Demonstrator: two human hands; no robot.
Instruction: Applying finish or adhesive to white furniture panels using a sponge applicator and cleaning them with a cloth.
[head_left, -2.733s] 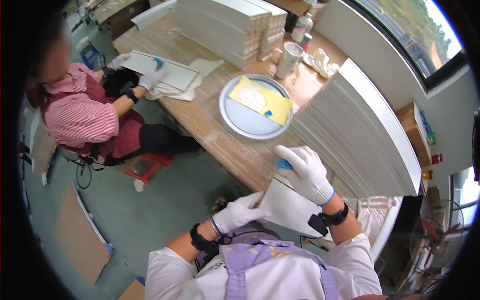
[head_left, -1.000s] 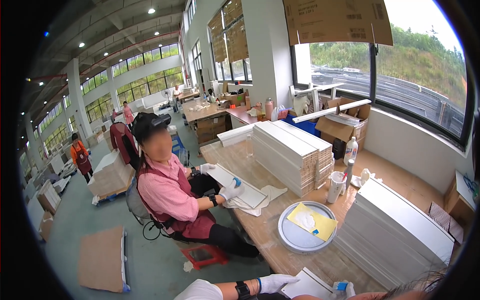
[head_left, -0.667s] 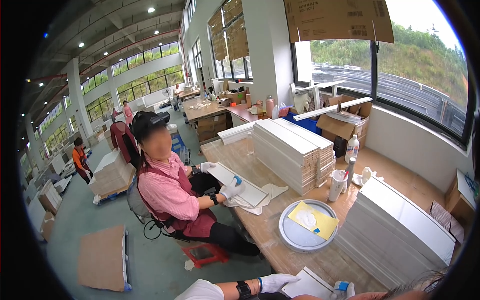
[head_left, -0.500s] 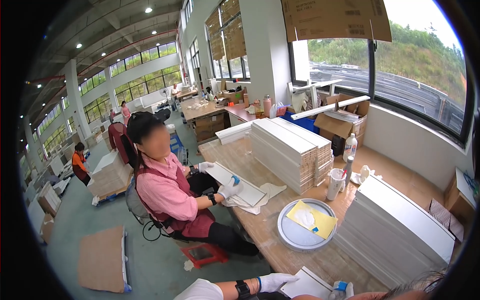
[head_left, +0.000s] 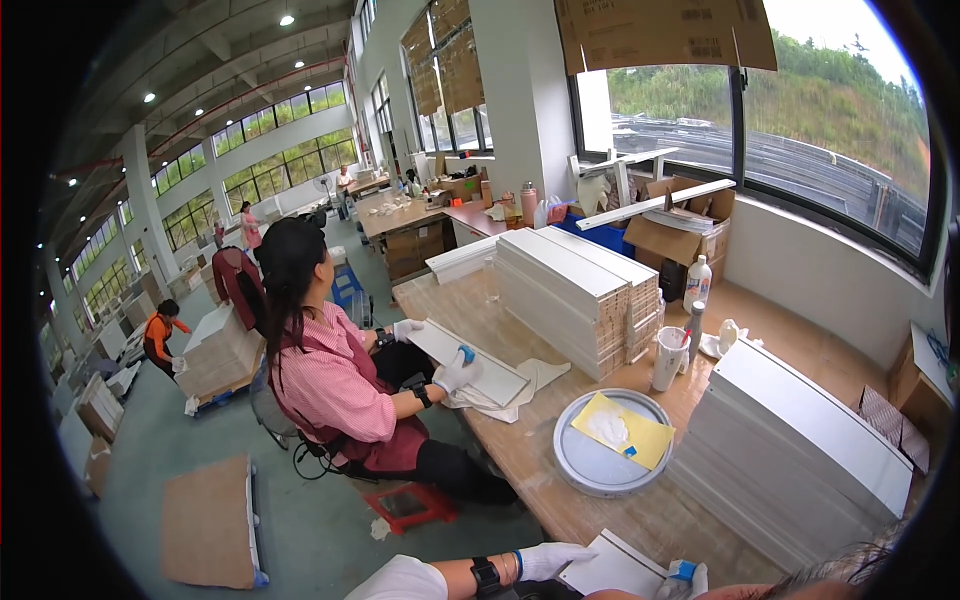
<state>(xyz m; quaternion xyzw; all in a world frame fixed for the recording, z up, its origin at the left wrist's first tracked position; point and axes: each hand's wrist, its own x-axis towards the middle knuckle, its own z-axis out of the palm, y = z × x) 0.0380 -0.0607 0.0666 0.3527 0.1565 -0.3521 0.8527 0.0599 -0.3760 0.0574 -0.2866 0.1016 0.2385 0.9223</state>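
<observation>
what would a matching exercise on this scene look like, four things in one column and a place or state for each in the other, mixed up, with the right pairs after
Things
1. wearer's left hand
2. wearer's right hand
3. yellow sheet
4. stool

Places and states
A. lying on the round grey lid
B. holding a blue block
C. red, standing on the floor
D. gripping the left end of a white panel

Right pairs
1-D, 2-B, 3-A, 4-C
</observation>
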